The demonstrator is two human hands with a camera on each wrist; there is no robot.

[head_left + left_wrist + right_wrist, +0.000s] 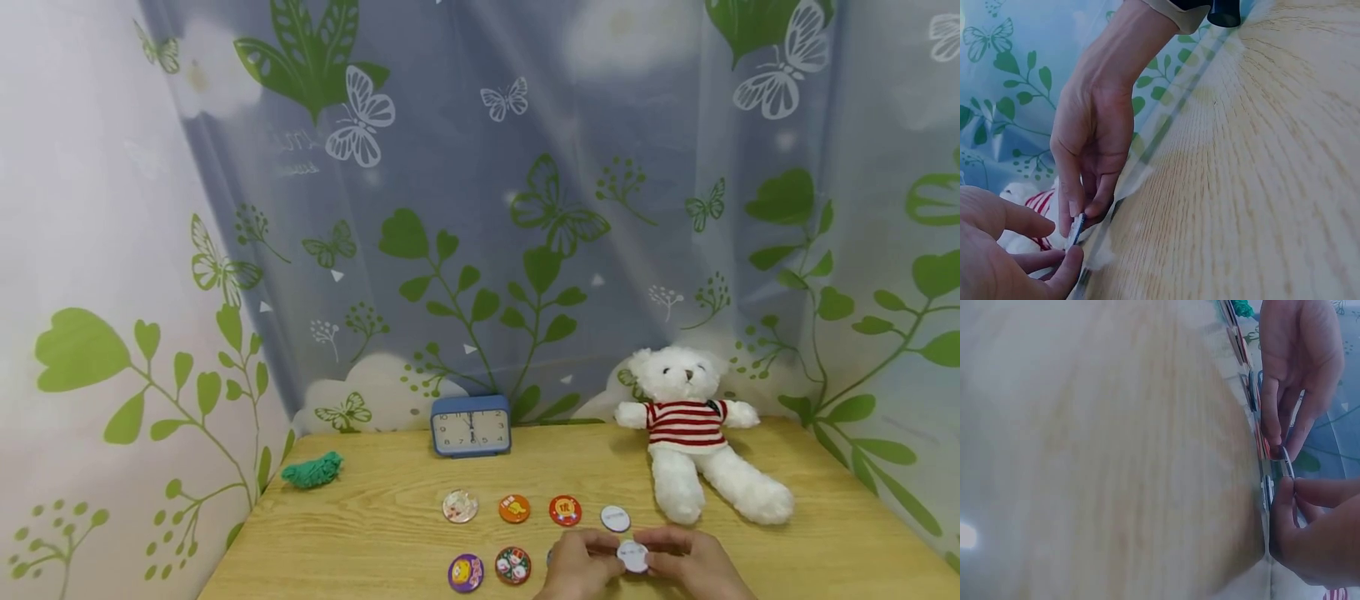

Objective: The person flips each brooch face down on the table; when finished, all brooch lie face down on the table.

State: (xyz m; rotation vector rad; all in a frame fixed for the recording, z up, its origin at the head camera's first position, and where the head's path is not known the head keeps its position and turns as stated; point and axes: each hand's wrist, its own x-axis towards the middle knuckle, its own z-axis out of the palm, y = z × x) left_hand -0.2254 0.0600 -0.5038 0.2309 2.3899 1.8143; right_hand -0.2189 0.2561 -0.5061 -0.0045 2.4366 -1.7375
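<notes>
In the head view, a small round white badge [633,557] with a line of dark print is held between both hands near the table's front edge. My left hand [579,565] pinches its left rim between thumb and fingers. On the opposite rim, my right hand [693,563] pinches it the same way. Seen edge-on in the left wrist view, the badge [1075,231] is thin and tilted. Just behind the hands lies another white badge [615,518]. A bluish badge is mostly hidden by the left hand.
Left of the hands lie a red badge [565,510], an orange badge [514,508], a pale picture badge [460,506], a dark patterned badge [513,565] and a purple badge [466,572]. Farther back are a blue clock [471,427], a white teddy bear [686,425] and a green bundle [312,471].
</notes>
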